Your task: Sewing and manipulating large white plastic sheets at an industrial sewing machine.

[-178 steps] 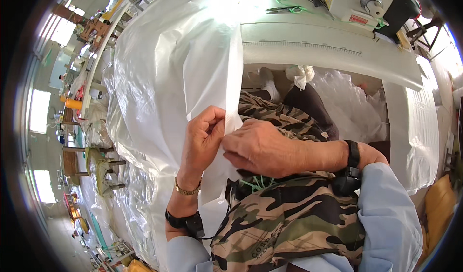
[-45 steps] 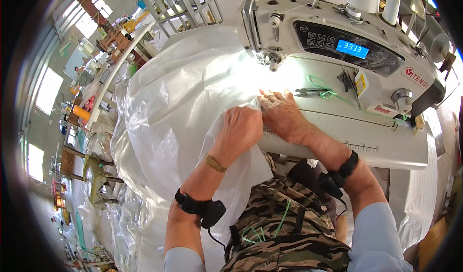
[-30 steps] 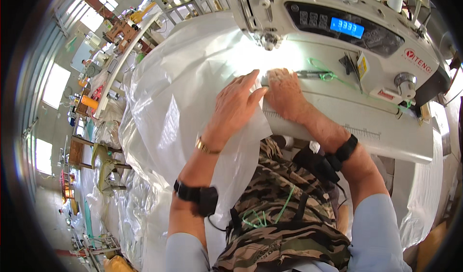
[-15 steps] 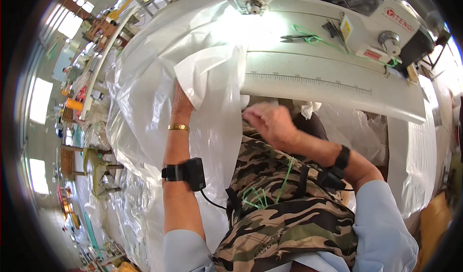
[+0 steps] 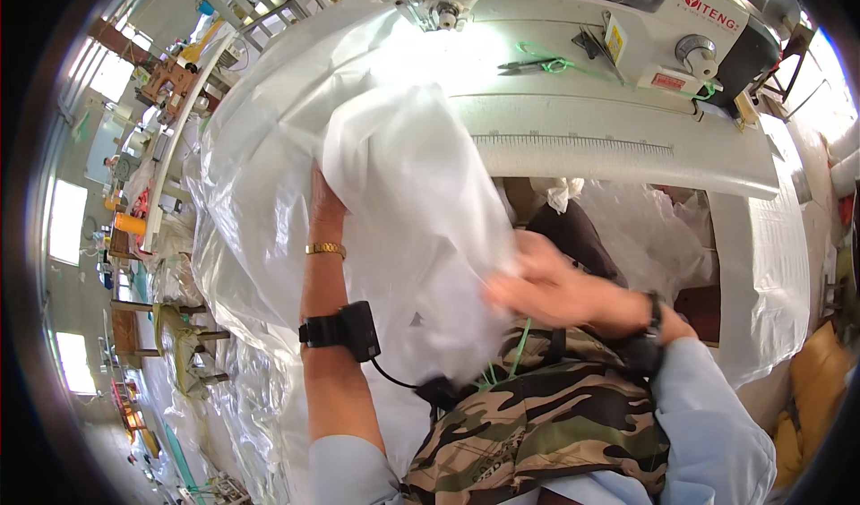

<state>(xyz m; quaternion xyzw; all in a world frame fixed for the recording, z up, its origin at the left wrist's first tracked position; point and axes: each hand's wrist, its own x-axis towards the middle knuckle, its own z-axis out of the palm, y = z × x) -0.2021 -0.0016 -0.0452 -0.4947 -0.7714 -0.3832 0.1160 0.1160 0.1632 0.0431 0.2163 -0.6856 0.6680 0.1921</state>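
So half a second back the right hand (image 5: pixel 560 288) was up near the edge of the sewing table; now it's down closer to the lap and blurred with motion, fingers closed on the lower edge of the white sheet (image 5: pixel 412 236). Looks like a pinch on the fabric, though the blur keeps me from saying which fingers.

The left hand (image 5: pixel 324 208) is mostly buried: it's raised under the sheet, propping a big fold up, and only the heel of the hand and the wrist with the gold bracelet (image 5: pixel 325 249) show. Can't tell whether those fingers are spread or curled. A black strap-on device (image 5: pixel 348 329) sits lower on that forearm.

Compared with a second ago, when both hands lay flat on the cloth at the needle, the sheet is now off the machine and bunched between table and body, hanging over the camouflage top (image 5: pixel 546 424). My read is that stitching has paused and the piece is being turned or re-gathered.

Further out, the sewing machine (image 5: pixel 627 21) stands with scissors (image 5: pixel 533 62) lying on its bed.
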